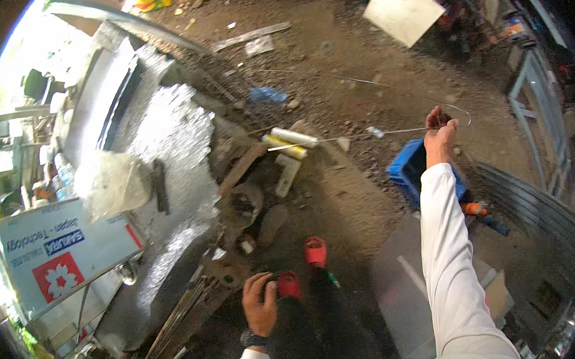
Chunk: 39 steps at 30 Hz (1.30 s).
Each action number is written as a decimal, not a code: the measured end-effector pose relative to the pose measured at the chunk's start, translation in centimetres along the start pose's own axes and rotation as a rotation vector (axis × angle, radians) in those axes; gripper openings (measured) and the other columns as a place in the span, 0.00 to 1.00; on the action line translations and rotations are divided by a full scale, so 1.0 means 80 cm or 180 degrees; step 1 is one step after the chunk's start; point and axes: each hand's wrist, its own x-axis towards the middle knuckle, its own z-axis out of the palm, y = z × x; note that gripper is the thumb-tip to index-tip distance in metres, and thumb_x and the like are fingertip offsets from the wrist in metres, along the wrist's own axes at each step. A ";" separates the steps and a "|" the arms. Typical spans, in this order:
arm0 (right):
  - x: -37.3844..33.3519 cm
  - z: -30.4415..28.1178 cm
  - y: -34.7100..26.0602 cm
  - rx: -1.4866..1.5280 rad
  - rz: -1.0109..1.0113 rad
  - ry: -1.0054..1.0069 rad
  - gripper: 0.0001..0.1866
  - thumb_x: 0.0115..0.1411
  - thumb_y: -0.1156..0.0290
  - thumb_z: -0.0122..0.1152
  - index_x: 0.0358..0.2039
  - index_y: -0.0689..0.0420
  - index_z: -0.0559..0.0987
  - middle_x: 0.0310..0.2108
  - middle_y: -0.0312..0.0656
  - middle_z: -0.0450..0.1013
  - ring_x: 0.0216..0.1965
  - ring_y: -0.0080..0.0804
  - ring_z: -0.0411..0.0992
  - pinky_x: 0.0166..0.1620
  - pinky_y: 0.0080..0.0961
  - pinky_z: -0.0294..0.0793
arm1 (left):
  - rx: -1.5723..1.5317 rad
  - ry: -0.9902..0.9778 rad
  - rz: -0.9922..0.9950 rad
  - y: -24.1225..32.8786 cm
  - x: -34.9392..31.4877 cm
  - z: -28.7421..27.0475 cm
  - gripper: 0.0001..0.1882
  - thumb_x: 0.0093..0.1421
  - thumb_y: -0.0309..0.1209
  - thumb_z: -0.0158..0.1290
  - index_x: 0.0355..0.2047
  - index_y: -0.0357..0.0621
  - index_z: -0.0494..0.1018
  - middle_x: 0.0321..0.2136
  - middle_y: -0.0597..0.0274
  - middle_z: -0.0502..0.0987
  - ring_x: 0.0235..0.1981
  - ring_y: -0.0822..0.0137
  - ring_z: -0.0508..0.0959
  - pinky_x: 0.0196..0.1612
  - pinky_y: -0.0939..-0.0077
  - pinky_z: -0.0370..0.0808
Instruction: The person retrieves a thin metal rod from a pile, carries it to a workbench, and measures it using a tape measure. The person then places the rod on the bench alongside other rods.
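My right arm reaches far out, and my right hand [440,133] is closed around a long thin metal wire [392,132]. One end of the wire points left toward some white and yellow pieces. Past my fist it bends round in a loop, and a thin stretch runs back leftward over the dirt. Low in the view, my left hand [260,306] hangs near my legs with its fingers loosely curled and apart, holding nothing. A dark watch or band circles that wrist. Just below my right hand sits a blue plastic crate [409,172].
A red shoe [316,251] shows on my foot. To the left lie a shiny silver foil sheet [174,134] and a printed white signboard [62,255]. White and yellow tubes [293,138], a wooden plank [242,168] and corrugated metal sheets [534,210] lie about on dirt ground.
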 end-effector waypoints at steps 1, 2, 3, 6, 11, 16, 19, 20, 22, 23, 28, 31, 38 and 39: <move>0.018 0.013 -0.055 -0.0289 -0.0173 -0.0114 0.30 0.78 0.47 0.40 0.37 0.64 0.76 0.30 0.45 0.74 0.31 0.34 0.72 0.32 0.30 0.72 | -0.0008 -0.0026 0.0060 0.002 0.003 0.001 0.13 0.68 0.31 0.58 0.47 0.37 0.81 0.48 0.48 0.79 0.51 0.48 0.79 0.57 0.56 0.74; 0.029 0.029 -0.101 -0.0444 -0.0392 -0.0103 0.29 0.78 0.47 0.42 0.36 0.63 0.76 0.28 0.44 0.74 0.26 0.32 0.67 0.29 0.29 0.67 | 0.0005 -0.0109 0.0093 0.005 0.007 0.002 0.12 0.67 0.31 0.58 0.47 0.36 0.81 0.48 0.49 0.79 0.51 0.49 0.78 0.57 0.57 0.74; 0.040 0.045 -0.150 -0.0603 -0.0626 -0.0074 0.29 0.78 0.47 0.43 0.35 0.62 0.76 0.25 0.43 0.73 0.20 0.30 0.62 0.26 0.28 0.61 | 0.0021 -0.0197 0.0156 0.010 0.015 0.005 0.12 0.66 0.30 0.58 0.47 0.36 0.81 0.48 0.49 0.79 0.52 0.49 0.78 0.57 0.57 0.74; -0.001 0.087 -0.271 -0.1493 -0.1151 -0.0618 0.25 0.77 0.47 0.46 0.36 0.56 0.77 0.18 0.36 0.69 0.13 0.23 0.58 0.19 0.24 0.56 | -0.0195 -0.0380 0.0529 0.078 0.052 0.027 0.13 0.64 0.28 0.61 0.48 0.36 0.80 0.49 0.49 0.78 0.52 0.49 0.78 0.57 0.57 0.74; -0.111 0.173 -0.417 -0.3002 -0.1175 -0.1323 0.23 0.77 0.49 0.47 0.37 0.55 0.77 0.16 0.34 0.69 0.14 0.21 0.64 0.18 0.22 0.58 | -0.0766 -0.1212 0.1007 0.289 0.122 0.092 0.31 0.56 0.38 0.72 0.57 0.39 0.74 0.54 0.48 0.74 0.56 0.47 0.75 0.62 0.54 0.71; -0.210 0.285 -0.527 -0.2940 -0.0588 -0.2486 0.23 0.76 0.51 0.52 0.36 0.58 0.80 0.17 0.36 0.72 0.16 0.20 0.68 0.20 0.22 0.61 | -0.0731 -0.2355 0.2590 0.552 0.200 0.217 0.68 0.42 0.50 0.78 0.74 0.34 0.49 0.69 0.39 0.59 0.71 0.40 0.60 0.73 0.46 0.56; -0.214 0.312 -0.562 -0.2459 -0.0643 -0.2501 0.25 0.72 0.47 0.57 0.36 0.61 0.81 0.18 0.39 0.74 0.16 0.22 0.68 0.19 0.21 0.60 | -0.0986 -0.2401 0.3569 0.709 0.217 0.270 0.74 0.41 0.53 0.77 0.76 0.36 0.41 0.72 0.39 0.54 0.74 0.39 0.53 0.75 0.42 0.49; -0.205 0.315 -0.572 -0.2334 -0.0780 -0.2401 0.27 0.71 0.46 0.59 0.36 0.62 0.82 0.18 0.40 0.74 0.16 0.23 0.68 0.19 0.21 0.59 | -0.0953 -0.2405 0.3772 0.749 0.221 0.289 0.74 0.41 0.53 0.77 0.76 0.37 0.41 0.72 0.40 0.54 0.75 0.39 0.53 0.75 0.42 0.49; -0.177 0.319 -0.601 -0.1779 -0.0881 -0.2415 0.29 0.70 0.44 0.59 0.36 0.63 0.82 0.20 0.42 0.75 0.16 0.24 0.68 0.19 0.21 0.60 | -0.0936 -0.2217 0.4060 0.820 0.230 0.310 0.67 0.42 0.50 0.76 0.74 0.38 0.48 0.67 0.40 0.62 0.70 0.39 0.61 0.72 0.43 0.57; -0.166 0.320 -0.613 -0.1523 -0.0939 -0.2434 0.29 0.69 0.43 0.59 0.36 0.63 0.83 0.21 0.43 0.75 0.16 0.24 0.69 0.19 0.22 0.60 | -0.0855 -0.2383 0.4008 0.840 0.235 0.320 0.64 0.42 0.48 0.76 0.72 0.37 0.51 0.65 0.40 0.64 0.67 0.39 0.64 0.69 0.44 0.61; -0.044 0.331 -0.652 -0.1842 -0.3153 -0.1014 0.33 0.69 0.39 0.56 0.47 0.63 0.78 0.36 0.48 0.78 0.35 0.36 0.77 0.37 0.32 0.75 | -0.0283 -0.2236 0.4104 0.916 0.266 0.404 0.48 0.46 0.43 0.74 0.63 0.40 0.64 0.51 0.48 0.74 0.51 0.44 0.76 0.54 0.53 0.75; 0.050 0.320 -0.663 -0.1019 -0.3831 -0.0176 0.37 0.70 0.35 0.49 0.54 0.61 0.73 0.46 0.48 0.76 0.43 0.40 0.77 0.46 0.39 0.76 | -0.0289 -0.2288 0.4510 0.934 0.301 0.499 0.46 0.48 0.43 0.73 0.64 0.42 0.65 0.45 0.51 0.77 0.45 0.45 0.79 0.49 0.56 0.77; 0.323 0.112 -0.704 0.0702 -0.2727 0.0294 0.32 0.76 0.41 0.39 0.34 0.57 0.75 0.27 0.40 0.70 0.27 0.39 0.73 0.32 0.43 0.77 | -0.0058 -0.3242 0.5015 0.960 0.346 0.848 0.35 0.58 0.43 0.67 0.62 0.46 0.68 0.47 0.55 0.79 0.48 0.51 0.81 0.49 0.57 0.79; 0.369 0.087 -0.695 0.0780 -0.2680 0.0207 0.31 0.76 0.40 0.40 0.32 0.56 0.75 0.26 0.40 0.69 0.24 0.40 0.72 0.30 0.43 0.77 | 0.0174 -0.3357 0.4955 0.954 0.356 0.893 0.35 0.58 0.44 0.67 0.62 0.46 0.68 0.46 0.55 0.80 0.47 0.52 0.82 0.49 0.57 0.79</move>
